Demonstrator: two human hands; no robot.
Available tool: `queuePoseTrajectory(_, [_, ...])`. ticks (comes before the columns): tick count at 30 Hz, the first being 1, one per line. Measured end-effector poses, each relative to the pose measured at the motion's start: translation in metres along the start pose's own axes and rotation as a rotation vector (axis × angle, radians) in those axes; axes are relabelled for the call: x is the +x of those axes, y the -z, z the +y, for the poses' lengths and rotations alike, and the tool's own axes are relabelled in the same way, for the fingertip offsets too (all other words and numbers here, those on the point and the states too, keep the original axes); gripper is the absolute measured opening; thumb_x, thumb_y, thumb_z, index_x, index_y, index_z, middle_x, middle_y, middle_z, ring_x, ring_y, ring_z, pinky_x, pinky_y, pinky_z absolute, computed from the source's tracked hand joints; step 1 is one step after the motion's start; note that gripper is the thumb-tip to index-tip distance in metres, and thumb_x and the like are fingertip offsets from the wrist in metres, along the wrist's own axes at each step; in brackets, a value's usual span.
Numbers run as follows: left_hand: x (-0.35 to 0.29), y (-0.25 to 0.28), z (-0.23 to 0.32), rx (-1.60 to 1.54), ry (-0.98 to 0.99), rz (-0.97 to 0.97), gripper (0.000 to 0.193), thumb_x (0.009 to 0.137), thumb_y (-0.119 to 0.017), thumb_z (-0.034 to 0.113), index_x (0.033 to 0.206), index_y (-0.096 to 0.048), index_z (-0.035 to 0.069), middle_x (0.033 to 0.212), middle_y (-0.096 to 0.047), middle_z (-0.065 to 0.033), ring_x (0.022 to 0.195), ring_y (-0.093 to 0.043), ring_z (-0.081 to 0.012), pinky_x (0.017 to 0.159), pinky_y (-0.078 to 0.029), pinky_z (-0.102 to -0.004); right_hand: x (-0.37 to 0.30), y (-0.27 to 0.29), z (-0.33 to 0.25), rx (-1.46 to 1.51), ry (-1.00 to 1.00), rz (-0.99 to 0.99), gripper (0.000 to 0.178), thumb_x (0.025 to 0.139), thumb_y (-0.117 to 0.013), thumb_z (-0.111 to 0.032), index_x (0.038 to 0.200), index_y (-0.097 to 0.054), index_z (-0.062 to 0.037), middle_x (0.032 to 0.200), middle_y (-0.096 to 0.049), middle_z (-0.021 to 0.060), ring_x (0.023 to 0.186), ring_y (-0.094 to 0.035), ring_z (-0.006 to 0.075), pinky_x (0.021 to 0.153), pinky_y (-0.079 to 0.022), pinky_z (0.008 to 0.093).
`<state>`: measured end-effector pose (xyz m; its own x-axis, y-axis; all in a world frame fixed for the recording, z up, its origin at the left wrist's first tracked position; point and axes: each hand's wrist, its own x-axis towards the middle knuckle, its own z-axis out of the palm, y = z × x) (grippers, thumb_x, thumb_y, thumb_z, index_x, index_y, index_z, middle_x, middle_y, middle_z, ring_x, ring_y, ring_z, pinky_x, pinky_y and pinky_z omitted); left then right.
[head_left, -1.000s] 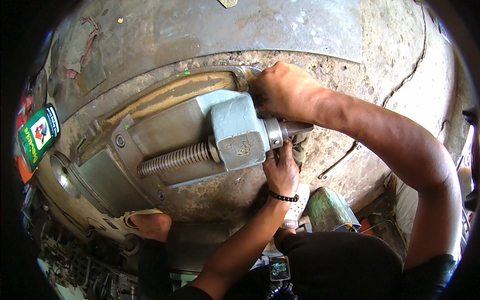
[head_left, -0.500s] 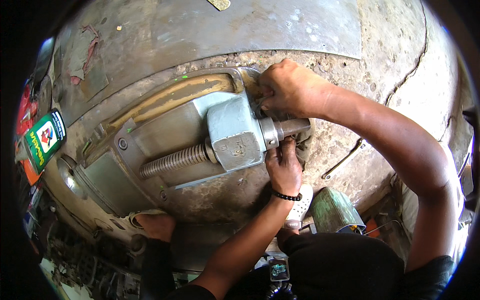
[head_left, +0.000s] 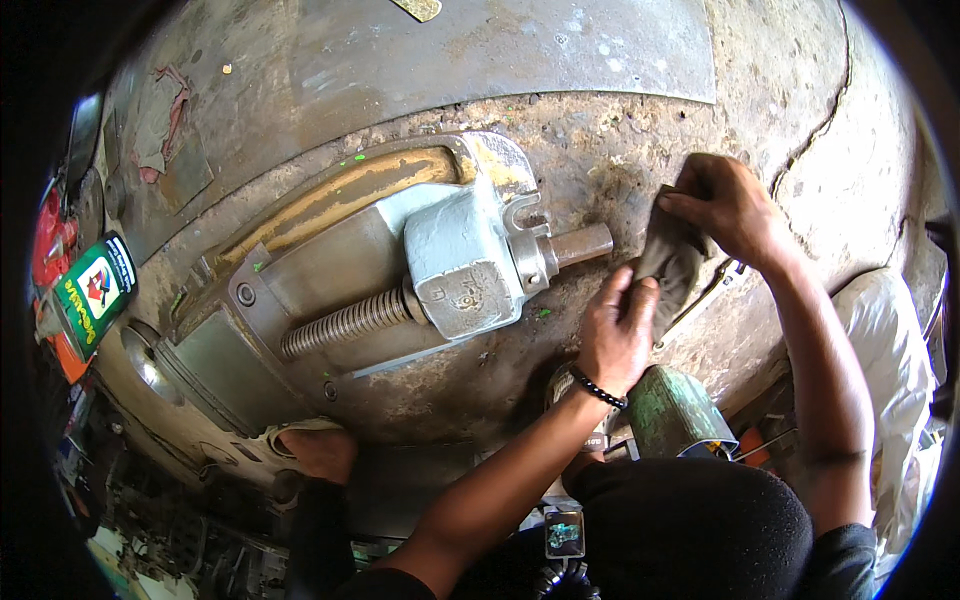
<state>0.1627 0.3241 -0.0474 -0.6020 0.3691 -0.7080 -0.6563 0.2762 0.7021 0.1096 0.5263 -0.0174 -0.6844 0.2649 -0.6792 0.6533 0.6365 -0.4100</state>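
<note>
A dark brownish rag (head_left: 673, 258) hangs between my hands, right of the machine part. My right hand (head_left: 737, 208) grips its top end with bent fingers. My left hand (head_left: 618, 328), with a beaded bracelet at the wrist, pinches its lower left edge. Beside them lies a heavy pale-blue metal block (head_left: 463, 262), part of a machine vise or similar assembly. A threaded screw (head_left: 345, 322) runs into its left side. From its right a collar (head_left: 533, 258) and a bare steel shaft end (head_left: 583, 243) stick out, touched by neither hand.
A wrench (head_left: 705, 302) lies on the concrete behind the rag. Near my knees stands a green, worn metal container (head_left: 676, 410). A green can (head_left: 95, 285) is at the far left. Flat sheet metal (head_left: 480, 50) covers the floor beyond, with a crumpled cloth (head_left: 160, 120) on it.
Both hands have left the shaft end and moved right, taking the rag with them. The collar and the hook-shaped lug behind it now show uncovered.
</note>
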Motion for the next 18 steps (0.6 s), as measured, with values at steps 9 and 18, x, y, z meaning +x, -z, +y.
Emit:
queuePoseTrajectory(9, [-0.028,0.026,0.009,-0.001,-0.003,-0.214,0.018,0.097,-0.059,0.019,0.096,-0.06,0.0,0.078,-0.056,-0.0023,0.073,-0.05,-0.0102,0.066,-0.043,-0.0295,-0.057,-0.044,0.023,0.42,0.021,0.073,0.056,0.088,-0.069,-0.049,0.123,-0.064,-0.0057,0.116,-0.068,0.0159,0.106,-0.066,0.0268,0.092,-0.051,0.038])
queuePoseTrajectory(18, [-0.069,0.036,0.032,-0.295,0.387,-0.686,0.031,0.103,-0.05,0.02,0.129,-0.05,0.003,0.116,-0.062,-0.009,0.107,-0.063,-0.0188,0.091,-0.053,-0.0345,-0.193,-0.072,0.019,0.503,0.077,0.141,0.085,0.072,-0.084,-0.045,0.139,-0.051,-0.0052,0.129,-0.061,0.0213,0.125,-0.056,0.0336,0.105,-0.045,0.0412])
